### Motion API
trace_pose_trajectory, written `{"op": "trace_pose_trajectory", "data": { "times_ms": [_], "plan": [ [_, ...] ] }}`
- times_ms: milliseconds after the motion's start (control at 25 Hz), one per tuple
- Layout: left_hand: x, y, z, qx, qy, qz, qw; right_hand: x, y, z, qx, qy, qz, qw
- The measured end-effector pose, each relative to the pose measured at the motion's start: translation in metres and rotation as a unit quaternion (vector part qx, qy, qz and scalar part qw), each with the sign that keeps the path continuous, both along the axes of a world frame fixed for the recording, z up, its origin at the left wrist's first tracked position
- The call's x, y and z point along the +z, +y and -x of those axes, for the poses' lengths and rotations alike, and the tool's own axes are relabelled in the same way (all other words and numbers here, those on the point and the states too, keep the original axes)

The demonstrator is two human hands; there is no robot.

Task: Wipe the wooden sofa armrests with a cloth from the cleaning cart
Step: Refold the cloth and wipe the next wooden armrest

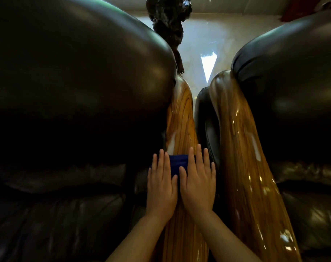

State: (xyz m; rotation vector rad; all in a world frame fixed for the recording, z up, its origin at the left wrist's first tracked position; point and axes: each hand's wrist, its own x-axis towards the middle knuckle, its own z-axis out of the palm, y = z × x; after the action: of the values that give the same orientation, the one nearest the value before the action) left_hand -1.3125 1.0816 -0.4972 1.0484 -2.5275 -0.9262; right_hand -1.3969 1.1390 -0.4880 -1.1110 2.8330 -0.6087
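Note:
A dark blue cloth (178, 163) lies across the glossy wooden armrest (179, 118) of the left sofa. My left hand (162, 186) and my right hand (198, 184) rest flat on the cloth side by side, fingers stretched forward and pressing it onto the wood. Most of the cloth is hidden under my palms. A second wooden armrest (242, 148) runs parallel just to the right, belonging to the neighbouring sofa, with nothing on it.
Dark leather cushions bulge on both sides: the left sofa (76, 82) and the right sofa (293, 82). A narrow gap separates the two armrests. A dark carved object (168, 19) stands beyond on the pale shiny floor (202, 40).

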Motion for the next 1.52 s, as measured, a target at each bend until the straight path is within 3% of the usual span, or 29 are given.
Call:
{"op": "trace_pose_trajectory", "data": {
  "times_ms": [360, 760, 1280, 1520],
  "plan": [
    [-0.001, -0.083, 0.090, -0.006, -0.047, 0.070, 0.996, -0.005, -0.085, 0.084, 0.003, -0.029, -0.004, 1.000],
    [-0.002, -0.121, 0.132, 0.023, 0.005, 0.080, 0.997, -0.009, -0.134, 0.131, 0.028, -0.053, 0.057, 0.997],
    [-0.003, -0.026, 0.037, -0.026, -0.036, 0.079, 0.996, -0.007, -0.021, 0.040, 0.050, -0.028, 0.021, 0.998],
    [-0.001, 0.032, -0.023, -0.036, -0.096, 0.080, 0.991, -0.013, 0.038, -0.016, 0.058, -0.016, -0.015, 0.998]
  ]
}}
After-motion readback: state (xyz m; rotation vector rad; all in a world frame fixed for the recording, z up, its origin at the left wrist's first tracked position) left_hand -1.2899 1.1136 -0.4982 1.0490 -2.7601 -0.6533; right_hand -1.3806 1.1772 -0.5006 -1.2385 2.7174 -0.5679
